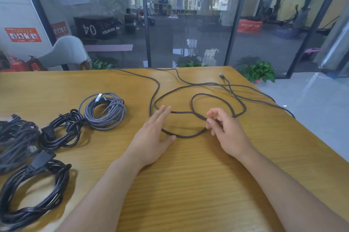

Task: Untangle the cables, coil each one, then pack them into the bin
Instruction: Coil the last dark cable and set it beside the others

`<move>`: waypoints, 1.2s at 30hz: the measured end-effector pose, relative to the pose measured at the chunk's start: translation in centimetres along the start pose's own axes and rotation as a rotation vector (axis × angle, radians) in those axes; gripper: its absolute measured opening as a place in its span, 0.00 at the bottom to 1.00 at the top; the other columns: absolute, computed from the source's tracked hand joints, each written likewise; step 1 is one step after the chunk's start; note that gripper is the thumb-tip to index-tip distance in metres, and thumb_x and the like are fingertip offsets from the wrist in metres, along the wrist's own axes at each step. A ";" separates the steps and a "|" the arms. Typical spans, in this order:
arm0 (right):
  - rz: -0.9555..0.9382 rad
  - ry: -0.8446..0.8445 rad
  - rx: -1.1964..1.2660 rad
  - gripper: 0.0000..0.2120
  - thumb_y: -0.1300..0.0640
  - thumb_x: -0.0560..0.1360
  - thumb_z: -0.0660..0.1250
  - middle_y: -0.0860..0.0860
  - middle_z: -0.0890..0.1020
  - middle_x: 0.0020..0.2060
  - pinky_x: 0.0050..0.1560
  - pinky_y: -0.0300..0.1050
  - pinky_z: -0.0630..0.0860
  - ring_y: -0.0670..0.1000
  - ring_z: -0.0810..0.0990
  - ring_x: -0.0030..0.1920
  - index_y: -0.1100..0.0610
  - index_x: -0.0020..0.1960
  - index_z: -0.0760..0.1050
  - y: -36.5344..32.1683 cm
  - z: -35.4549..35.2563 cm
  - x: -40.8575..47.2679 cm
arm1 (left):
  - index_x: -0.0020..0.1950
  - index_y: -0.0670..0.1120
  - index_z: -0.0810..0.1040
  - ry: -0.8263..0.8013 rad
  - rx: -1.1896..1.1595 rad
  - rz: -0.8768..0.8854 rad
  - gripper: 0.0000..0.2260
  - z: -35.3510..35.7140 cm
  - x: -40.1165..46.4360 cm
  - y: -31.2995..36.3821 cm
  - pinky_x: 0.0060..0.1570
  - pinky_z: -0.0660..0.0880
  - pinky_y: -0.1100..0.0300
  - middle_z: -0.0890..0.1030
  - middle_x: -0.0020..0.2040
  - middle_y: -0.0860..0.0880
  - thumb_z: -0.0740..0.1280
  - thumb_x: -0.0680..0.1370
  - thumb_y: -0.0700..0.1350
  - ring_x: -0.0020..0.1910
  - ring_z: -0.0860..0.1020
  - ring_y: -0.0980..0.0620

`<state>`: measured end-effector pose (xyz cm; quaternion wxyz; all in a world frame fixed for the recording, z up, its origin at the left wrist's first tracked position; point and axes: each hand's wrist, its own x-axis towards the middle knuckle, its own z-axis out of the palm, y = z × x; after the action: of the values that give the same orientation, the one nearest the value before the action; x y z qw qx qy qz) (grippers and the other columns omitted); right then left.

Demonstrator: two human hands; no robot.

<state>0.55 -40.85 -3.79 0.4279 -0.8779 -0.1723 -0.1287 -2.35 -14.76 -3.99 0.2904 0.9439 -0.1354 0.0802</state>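
Note:
A long dark braided cable point(217, 97) lies in loose loops across the middle and far side of the wooden table point(188, 184); its plug point(221, 75) rests near the far edge. My left hand point(153, 137) lies flat with straight fingers on the table, covering part of the near loop. My right hand point(224, 131) pinches the same cable where the loops cross. A grey braided coil point(105, 112) sits to the left. Two black coils point(60, 131) point(34, 194) and a dark braided bundle point(13, 139) lie at the left edge. No bin is in view.
The table's right edge drops to a tiled floor, and one strand of the cable hangs over it. A glass wall stands behind the table, with potted plants point(258, 71) at its base. A grey chair back point(64, 52) rises at the far left.

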 end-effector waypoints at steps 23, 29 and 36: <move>0.164 0.065 -0.085 0.10 0.46 0.82 0.67 0.37 0.79 0.56 0.55 0.27 0.65 0.38 0.75 0.60 0.48 0.55 0.86 -1.1 -1.0 0.3 | 0.54 0.53 0.75 0.254 -0.214 0.038 0.05 0.0 0.3 1.0 0.45 0.68 0.70 0.75 0.46 0.59 0.65 0.84 0.42 0.45 0.74 0.63; 0.244 -0.124 0.538 0.09 0.51 0.84 0.66 0.40 0.86 0.57 0.63 0.33 0.73 0.35 0.80 0.61 0.51 0.57 0.84 -5.9 2.9 1.4 | 0.53 0.51 0.79 0.193 -0.416 0.078 0.08 0.9 0.3 2.1 0.47 0.71 0.70 0.80 0.48 0.55 0.69 0.81 0.38 0.47 0.77 0.57; 0.646 0.300 1.303 0.09 0.62 0.86 0.57 0.45 0.70 0.22 0.26 0.35 0.72 0.44 0.70 0.21 0.59 0.51 0.75 -6.7 -0.4 7.4 | 0.69 0.53 0.77 0.324 -0.091 -0.063 0.18 0.4 0.9 0.1 0.67 0.69 0.49 0.78 0.66 0.54 0.69 0.80 0.55 0.68 0.72 0.50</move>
<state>4.44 -35.87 3.92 0.8975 -0.4260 0.1135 0.0132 -1.49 -15.25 -4.02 0.3531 0.9083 -0.0607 0.2161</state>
